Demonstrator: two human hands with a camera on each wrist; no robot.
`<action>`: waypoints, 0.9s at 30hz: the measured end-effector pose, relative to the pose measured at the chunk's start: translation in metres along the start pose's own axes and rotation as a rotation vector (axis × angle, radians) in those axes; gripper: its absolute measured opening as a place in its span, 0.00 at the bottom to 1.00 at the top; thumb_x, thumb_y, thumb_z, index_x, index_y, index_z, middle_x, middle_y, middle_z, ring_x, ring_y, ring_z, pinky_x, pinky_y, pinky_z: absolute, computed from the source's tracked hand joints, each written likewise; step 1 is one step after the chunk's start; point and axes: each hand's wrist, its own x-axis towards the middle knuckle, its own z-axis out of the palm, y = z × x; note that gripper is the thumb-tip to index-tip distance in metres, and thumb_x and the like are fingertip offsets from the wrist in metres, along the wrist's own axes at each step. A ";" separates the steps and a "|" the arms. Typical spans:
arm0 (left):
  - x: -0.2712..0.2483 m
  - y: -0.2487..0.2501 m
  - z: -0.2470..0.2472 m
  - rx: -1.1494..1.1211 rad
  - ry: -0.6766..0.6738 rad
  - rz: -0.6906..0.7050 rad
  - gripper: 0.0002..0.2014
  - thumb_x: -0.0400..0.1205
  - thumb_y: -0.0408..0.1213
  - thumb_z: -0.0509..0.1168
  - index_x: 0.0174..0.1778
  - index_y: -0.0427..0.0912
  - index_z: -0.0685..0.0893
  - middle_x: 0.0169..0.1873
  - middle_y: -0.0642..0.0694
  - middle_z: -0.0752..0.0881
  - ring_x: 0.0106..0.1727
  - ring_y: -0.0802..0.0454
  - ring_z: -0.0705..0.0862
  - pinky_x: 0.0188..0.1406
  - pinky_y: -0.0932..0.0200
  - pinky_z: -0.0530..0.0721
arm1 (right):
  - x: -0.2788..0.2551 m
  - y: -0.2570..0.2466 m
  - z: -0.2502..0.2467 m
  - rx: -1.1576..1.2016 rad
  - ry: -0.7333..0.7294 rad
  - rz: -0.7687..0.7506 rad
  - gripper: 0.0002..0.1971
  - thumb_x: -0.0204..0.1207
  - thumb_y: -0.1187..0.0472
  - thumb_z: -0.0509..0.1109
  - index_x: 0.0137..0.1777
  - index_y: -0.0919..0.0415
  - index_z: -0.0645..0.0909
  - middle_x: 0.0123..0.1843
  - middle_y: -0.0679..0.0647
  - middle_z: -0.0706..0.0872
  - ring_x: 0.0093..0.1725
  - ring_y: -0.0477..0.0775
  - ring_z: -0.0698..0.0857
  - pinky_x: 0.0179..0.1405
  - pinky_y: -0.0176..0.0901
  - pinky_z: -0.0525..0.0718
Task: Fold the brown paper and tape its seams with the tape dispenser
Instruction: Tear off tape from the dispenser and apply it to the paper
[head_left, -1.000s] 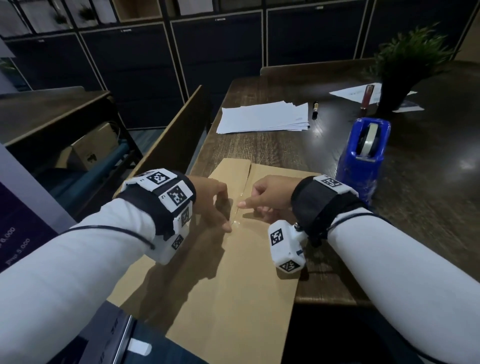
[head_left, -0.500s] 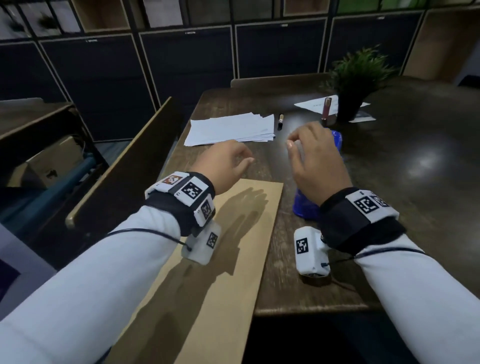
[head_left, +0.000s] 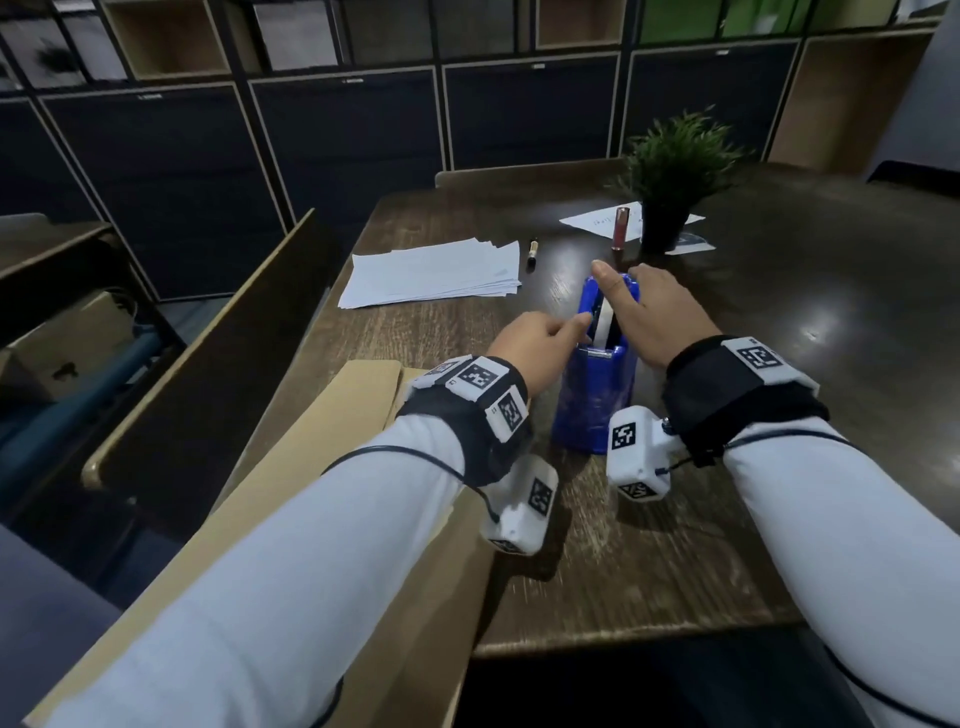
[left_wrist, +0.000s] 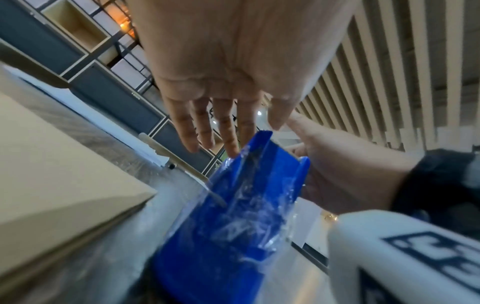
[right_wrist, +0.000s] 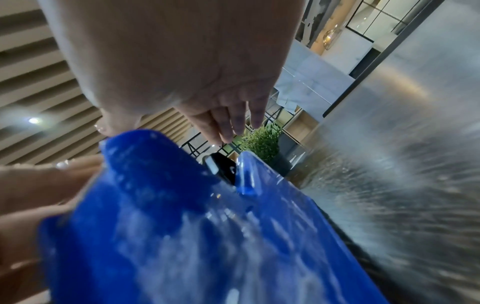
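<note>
The brown paper (head_left: 332, 467) lies folded at the table's (head_left: 675, 571) near-left corner, partly hanging over the edge and under the left forearm, w/ nothing holding it down. Risk 1: a sleeve drag could slide it off or spring the fold open.

Next over, the left hand (head_left: 530, 345) reaches to the tape dispenser (head_left: 592, 395), fingers nearly straight, tips at the roll slot; it holds nothing. If it fishes for the tape end and misses, the strip may stick back on the roll or curl onto itself.

The dispenser stands just right of the paper. The right hand (head_left: 649, 317) rests on its top and right side, fingers extended over it, not clearly curled round it (wrist view is blurred, so I can't tell how firm the hold is). Risk 2: a loose brace lets the dispenser tip or skid when tape is pulled, and fingers sit close to the cutter.
</note>
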 end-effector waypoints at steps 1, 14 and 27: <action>0.000 0.002 0.002 -0.054 -0.015 -0.035 0.24 0.87 0.51 0.54 0.52 0.37 0.89 0.49 0.38 0.89 0.52 0.43 0.85 0.50 0.53 0.77 | 0.001 -0.001 0.000 0.001 -0.017 0.016 0.32 0.79 0.32 0.47 0.50 0.63 0.74 0.55 0.63 0.79 0.53 0.61 0.79 0.48 0.47 0.70; 0.011 0.015 0.011 -0.377 -0.030 -0.339 0.18 0.82 0.49 0.65 0.50 0.37 0.91 0.28 0.50 0.83 0.27 0.58 0.77 0.18 0.70 0.73 | 0.011 -0.002 0.000 -0.075 -0.173 0.071 0.42 0.75 0.26 0.40 0.51 0.63 0.79 0.44 0.57 0.81 0.46 0.59 0.78 0.47 0.48 0.71; 0.010 0.014 0.017 -0.612 0.021 -0.439 0.14 0.75 0.43 0.73 0.46 0.34 0.91 0.47 0.44 0.92 0.40 0.50 0.85 0.39 0.58 0.78 | 0.022 -0.004 -0.003 -0.186 -0.261 0.079 0.54 0.54 0.15 0.28 0.46 0.60 0.77 0.47 0.60 0.81 0.47 0.60 0.80 0.49 0.51 0.72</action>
